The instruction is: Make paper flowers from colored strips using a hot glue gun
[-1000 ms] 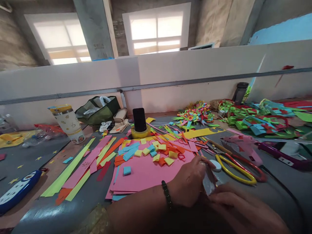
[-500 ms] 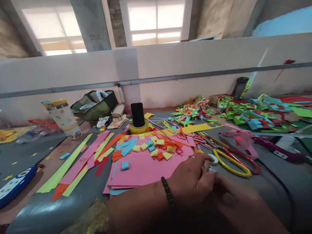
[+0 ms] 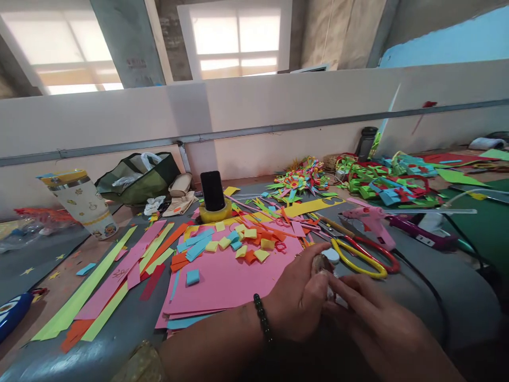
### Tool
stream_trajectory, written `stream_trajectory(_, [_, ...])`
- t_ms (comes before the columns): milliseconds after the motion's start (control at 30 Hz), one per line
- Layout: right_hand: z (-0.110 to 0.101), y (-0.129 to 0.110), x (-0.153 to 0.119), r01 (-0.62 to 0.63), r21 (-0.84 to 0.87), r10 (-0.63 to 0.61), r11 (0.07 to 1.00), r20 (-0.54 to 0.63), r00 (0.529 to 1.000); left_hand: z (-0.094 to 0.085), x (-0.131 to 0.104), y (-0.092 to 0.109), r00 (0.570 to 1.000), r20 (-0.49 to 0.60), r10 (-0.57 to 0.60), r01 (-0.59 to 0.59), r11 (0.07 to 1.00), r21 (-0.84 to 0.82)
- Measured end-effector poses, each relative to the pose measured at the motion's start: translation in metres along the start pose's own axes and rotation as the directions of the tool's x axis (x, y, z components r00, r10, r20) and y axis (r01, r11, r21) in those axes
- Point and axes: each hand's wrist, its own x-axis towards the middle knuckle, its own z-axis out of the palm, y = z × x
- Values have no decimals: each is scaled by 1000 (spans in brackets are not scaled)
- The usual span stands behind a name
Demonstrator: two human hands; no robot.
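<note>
My left hand (image 3: 300, 286), with a dark bead bracelet at the wrist, is closed around a small brownish thing (image 3: 319, 263) that I cannot make out. The fingers of my right hand (image 3: 371, 307) pinch at its lower side, where something pale and shiny shows between the hands. A round white disc or cap (image 3: 331, 257) lies just beyond my fingertips. To the left is a stack of pink paper sheets (image 3: 226, 289), with small yellow, blue and orange paper pieces (image 3: 250, 233) strewn on it.
Yellow-and-red-handled scissors (image 3: 363, 261) and a pink glue gun (image 3: 369, 223) lie to the right. Long paper strips (image 3: 119, 273) spread leftward. At the back are a phone (image 3: 212, 191) on a yellow tape roll (image 3: 214, 213), a tumbler (image 3: 81, 204), a green bag (image 3: 139, 178) and heaped paper cuttings (image 3: 304, 175).
The view has swung to the right, shifting the table things leftward. My right fingers, blurred before, now show clearly against the thing in my left hand.
</note>
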Motion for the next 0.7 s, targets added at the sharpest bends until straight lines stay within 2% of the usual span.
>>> stream_trajectory(100, [10, -5, -2, -9, 31, 11, 999, -50, 999, 1, -1, -1, 1000, -17, 6, -5, 998, 61])
stream_trajectory(200, [10, -7, 1, -49, 106, 52, 993, -24, 998, 0, -2, -1, 1000, -6, 30, -29, 995, 97])
stream_trajectory(333, [1, -7, 13, -172, 215, 155, 961, 95, 983, 1, -3, -2, 1000, 14, 22, -23, 995, 94])
stream_trajectory(400, [-1, -5, 19, -203, 268, 166, 942, 154, 974, 2, -3, -2, 1000, 13, 24, -24, 997, 77])
stream_trajectory(500, [2, -1, 20, -182, 303, 141, 935, 153, 978, 4, -4, -3, 1000, 4, 15, -15, 999, 47])
stream_trajectory(700, [20, -1, 14, -72, 201, 66, 977, 39, 997, 5, -4, -4, 999, -45, -14, 13, 1000, -21])
